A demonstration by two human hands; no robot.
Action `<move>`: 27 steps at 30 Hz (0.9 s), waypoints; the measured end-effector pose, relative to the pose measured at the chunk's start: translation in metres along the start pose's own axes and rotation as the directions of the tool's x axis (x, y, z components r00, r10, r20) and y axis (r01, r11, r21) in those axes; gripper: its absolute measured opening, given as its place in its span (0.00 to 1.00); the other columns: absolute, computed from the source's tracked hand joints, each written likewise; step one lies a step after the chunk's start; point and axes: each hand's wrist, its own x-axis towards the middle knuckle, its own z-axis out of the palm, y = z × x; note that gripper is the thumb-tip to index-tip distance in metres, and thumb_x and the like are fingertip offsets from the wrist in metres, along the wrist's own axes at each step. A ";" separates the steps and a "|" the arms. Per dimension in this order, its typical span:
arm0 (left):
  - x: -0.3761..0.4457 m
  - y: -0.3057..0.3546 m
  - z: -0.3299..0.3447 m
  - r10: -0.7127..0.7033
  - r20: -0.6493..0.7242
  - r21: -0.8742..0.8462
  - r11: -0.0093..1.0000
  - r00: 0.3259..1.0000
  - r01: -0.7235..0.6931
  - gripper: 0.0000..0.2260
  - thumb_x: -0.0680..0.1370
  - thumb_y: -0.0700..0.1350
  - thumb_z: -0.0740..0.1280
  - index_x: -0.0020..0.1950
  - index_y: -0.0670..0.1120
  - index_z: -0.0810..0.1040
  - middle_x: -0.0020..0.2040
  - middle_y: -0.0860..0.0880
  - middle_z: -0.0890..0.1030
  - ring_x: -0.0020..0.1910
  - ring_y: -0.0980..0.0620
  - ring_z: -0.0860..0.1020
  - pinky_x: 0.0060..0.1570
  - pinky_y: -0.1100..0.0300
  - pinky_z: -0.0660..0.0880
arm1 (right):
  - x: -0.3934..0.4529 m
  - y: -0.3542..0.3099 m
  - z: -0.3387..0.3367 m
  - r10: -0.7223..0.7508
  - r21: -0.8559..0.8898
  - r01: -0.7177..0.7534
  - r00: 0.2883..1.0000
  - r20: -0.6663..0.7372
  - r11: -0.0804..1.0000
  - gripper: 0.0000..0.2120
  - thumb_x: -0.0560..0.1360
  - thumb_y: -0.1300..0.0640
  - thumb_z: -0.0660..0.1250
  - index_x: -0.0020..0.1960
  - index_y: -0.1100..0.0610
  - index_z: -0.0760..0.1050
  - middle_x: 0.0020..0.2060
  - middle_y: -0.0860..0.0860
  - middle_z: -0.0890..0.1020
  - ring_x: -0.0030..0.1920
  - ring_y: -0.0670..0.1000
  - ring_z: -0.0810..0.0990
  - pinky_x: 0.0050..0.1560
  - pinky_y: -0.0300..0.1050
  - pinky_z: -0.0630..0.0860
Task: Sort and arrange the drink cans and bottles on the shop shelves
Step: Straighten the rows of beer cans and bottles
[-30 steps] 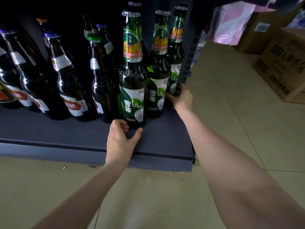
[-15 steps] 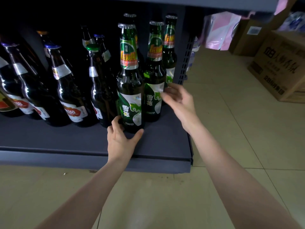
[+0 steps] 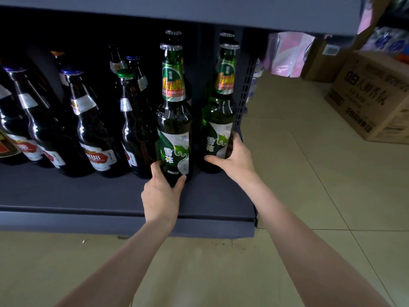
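Observation:
Two green beer bottles with green and white labels stand upright at the right end of the dark bottom shelf [image 3: 205, 202]. My left hand [image 3: 160, 194] grips the base of the front green bottle [image 3: 174, 120]. My right hand [image 3: 234, 159] grips the lower body of the right green bottle [image 3: 219, 116], which stands close to the shelf's perforated upright. A gap separates the two bottles. Caps of more green bottles show behind each of them.
Several dark brown bottles with red and white labels [image 3: 93, 129] fill the shelf to the left. An upper shelf [image 3: 199, 12] hangs overhead. Cardboard boxes [image 3: 371, 96] and pink packages [image 3: 287, 54] stand on the tiled floor at the right.
My right hand has taken hold of the right green bottle and shifted it right, opening a gap beside the front bottle. My left hand has closed around the front bottle's base.

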 end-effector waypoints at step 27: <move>0.011 -0.024 -0.035 0.080 0.146 -0.091 0.994 0.986 -0.067 0.14 0.74 0.43 0.69 0.59 0.44 0.74 0.49 0.48 0.82 0.49 0.50 0.79 0.54 0.55 0.75 | -0.043 -0.014 0.001 -0.107 0.041 0.135 0.909 -0.404 0.990 0.26 0.69 0.57 0.74 0.64 0.61 0.70 0.58 0.53 0.76 0.59 0.50 0.75 0.61 0.38 0.72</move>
